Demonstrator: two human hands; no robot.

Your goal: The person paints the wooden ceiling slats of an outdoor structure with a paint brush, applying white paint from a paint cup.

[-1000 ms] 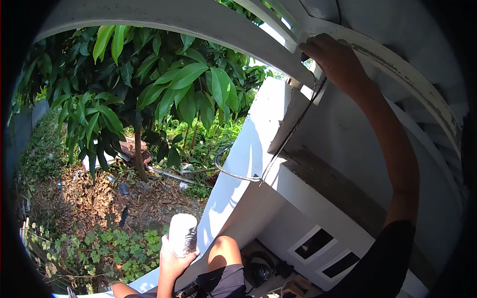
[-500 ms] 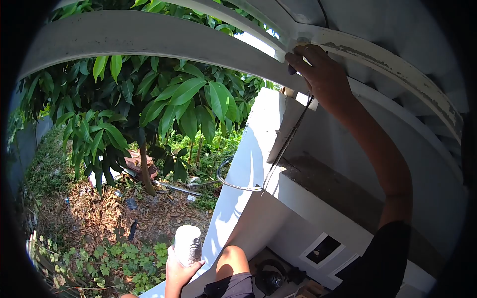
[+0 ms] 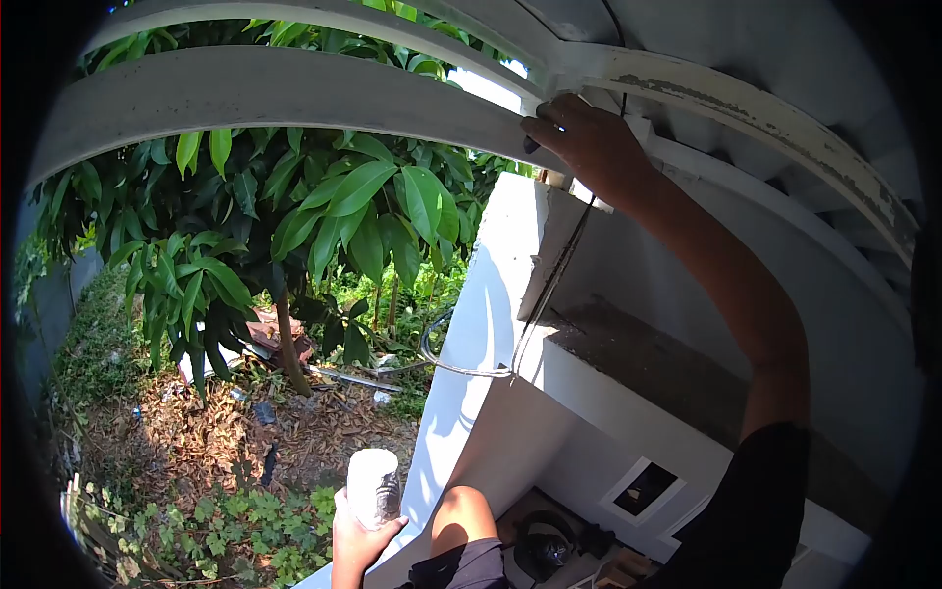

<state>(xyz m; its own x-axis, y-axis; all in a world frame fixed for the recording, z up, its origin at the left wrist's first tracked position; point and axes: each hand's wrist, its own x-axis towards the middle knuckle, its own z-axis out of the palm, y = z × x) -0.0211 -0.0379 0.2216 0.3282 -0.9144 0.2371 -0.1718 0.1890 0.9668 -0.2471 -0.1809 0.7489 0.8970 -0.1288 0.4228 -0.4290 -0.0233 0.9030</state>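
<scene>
My right hand (image 3: 594, 147) is raised at the upper middle, at the joint where the grey beam (image 3: 294, 90) meets the roof frame. Its fingers are curled round a small dark item at the beam's edge, too small to name. Low in the view, my left hand (image 3: 361, 532) is wrapped round a white cylindrical container (image 3: 373, 488) with dark marks on its side, held upright. Dark cables (image 3: 564, 260) hang below my right hand and loop over the white wall (image 3: 469, 324).
Leafy branches (image 3: 363, 196) hang on the left above ground with dry leaves and debris. My knee (image 3: 464, 515) is beside the wall. Down at the lower right are a dark round object (image 3: 543, 550) and a small framed opening (image 3: 643, 489). A curved pale beam (image 3: 756, 113) runs overhead.
My right hand has shifted left and slightly down along the beam, its fingers still curled. My left hand still holds the container. The view has shifted slightly.
</scene>
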